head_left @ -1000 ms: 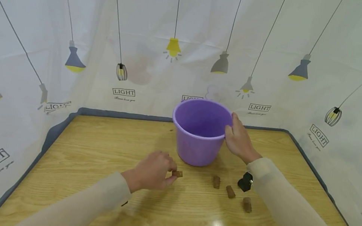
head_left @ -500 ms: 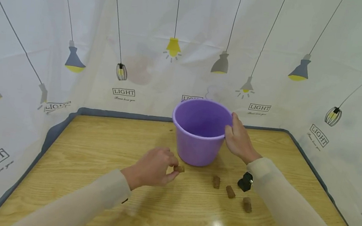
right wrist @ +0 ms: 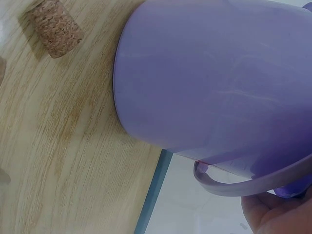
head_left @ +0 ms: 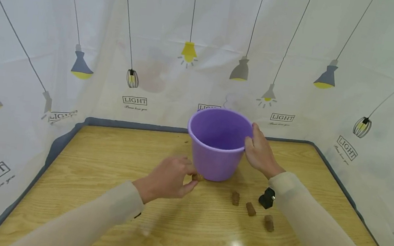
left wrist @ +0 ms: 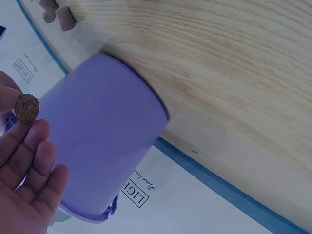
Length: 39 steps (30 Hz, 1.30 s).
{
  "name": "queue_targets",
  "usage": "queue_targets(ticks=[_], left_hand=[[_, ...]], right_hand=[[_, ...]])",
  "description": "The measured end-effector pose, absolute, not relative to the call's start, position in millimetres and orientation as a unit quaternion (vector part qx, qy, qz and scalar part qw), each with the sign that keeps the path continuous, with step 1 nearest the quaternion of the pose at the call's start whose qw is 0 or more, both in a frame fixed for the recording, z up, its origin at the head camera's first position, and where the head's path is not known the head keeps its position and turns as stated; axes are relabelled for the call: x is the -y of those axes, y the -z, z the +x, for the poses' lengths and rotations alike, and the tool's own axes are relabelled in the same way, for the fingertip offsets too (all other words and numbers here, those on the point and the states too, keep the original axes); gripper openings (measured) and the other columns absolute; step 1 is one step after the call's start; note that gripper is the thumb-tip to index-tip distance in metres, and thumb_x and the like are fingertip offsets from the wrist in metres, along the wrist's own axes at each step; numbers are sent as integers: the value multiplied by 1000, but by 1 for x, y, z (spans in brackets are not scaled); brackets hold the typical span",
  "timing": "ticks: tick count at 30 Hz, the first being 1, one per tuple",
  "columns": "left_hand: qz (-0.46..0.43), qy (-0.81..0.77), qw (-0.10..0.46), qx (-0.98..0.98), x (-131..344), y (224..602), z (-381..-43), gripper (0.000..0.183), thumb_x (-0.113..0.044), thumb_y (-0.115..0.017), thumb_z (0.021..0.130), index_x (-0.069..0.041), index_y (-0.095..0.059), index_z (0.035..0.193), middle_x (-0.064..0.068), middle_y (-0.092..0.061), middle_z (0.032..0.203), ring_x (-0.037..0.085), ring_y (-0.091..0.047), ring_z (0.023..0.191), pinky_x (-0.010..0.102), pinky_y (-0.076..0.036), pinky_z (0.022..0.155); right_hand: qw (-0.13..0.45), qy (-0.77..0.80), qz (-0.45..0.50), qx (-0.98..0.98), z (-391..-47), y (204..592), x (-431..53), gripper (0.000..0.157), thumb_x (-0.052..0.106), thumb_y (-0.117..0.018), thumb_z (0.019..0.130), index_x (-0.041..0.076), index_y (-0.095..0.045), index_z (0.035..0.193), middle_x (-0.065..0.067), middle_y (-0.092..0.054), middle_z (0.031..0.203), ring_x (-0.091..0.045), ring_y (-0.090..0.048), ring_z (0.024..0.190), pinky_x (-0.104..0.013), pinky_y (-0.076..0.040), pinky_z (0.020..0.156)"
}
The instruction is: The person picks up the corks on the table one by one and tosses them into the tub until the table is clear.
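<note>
Pinching the cork (left wrist: 27, 108) in its fingers, the left hand (head_left: 170, 177) probably needs only light pressure, the purple bucket (head_left: 215, 164) lying just beyond them; the right hand (head_left: 262, 151), gripping its rim (head_left: 212, 148), should steady it.

The table (head_left: 119, 158) bears a bucket (head_left: 216, 160), three corks (head_left: 251, 209), something black (head_left: 267, 198).

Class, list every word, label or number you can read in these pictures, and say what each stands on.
"LIGHT": boxed label repeated on the white backdrop, one partly behind the purple bucket.
Script beneath: too blurred to read fully.
No readable text on the purple bucket, corks or black object.
</note>
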State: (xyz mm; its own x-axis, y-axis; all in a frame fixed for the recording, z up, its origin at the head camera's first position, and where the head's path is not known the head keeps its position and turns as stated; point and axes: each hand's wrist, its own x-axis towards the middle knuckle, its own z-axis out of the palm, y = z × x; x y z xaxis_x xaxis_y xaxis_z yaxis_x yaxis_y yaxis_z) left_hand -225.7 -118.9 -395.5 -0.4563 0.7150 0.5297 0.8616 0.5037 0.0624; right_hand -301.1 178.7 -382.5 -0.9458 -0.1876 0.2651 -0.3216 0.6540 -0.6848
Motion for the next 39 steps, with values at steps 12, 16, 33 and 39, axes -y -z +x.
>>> queue_targets(ticks=[12, 16, 33, 39], left_hand=[[-469, 169, 259, 827, 116, 385, -230, 8, -15, -81, 83, -18, -74, 85, -10, -72, 81, 11, -60, 77, 28, -51, 70], [-474, 177, 281, 815, 113, 382, -232, 7, -15, -80, 83, -17, -74, 85, -9, -71, 81, 12, -61, 80, 29, -52, 72], [-473, 167, 316, 806, 106, 362, -237, 5, -13, -76, 84, -15, -76, 88, -7, -71, 84, 12, -61, 80, 28, -49, 67], [-473, 175, 319, 802, 103, 356, -242, 9, -10, -78, 83, -12, -77, 91, -4, -71, 87, 14, -61, 82, 28, -52, 70]], right_hand=[[92, -392, 144, 904, -302, 382, -178, 68, 27, -25, 107, -6, -2, 161, -29, -16, 165, -42, -16, 154, -57, -15, 124], [92, -391, 143, 905, -302, 383, -178, 68, 28, -25, 107, -6, -2, 161, -30, -16, 165, -42, -16, 154, -57, -16, 124], [95, -392, 148, 903, -304, 384, -178, 68, 26, -26, 106, -6, -2, 161, -29, -15, 166, -41, -15, 154, -56, -15, 124], [93, -392, 144, 904, -303, 384, -177, 68, 28, -25, 107, -5, -2, 161, -29, -15, 166, -41, -15, 154, -57, -15, 124]])
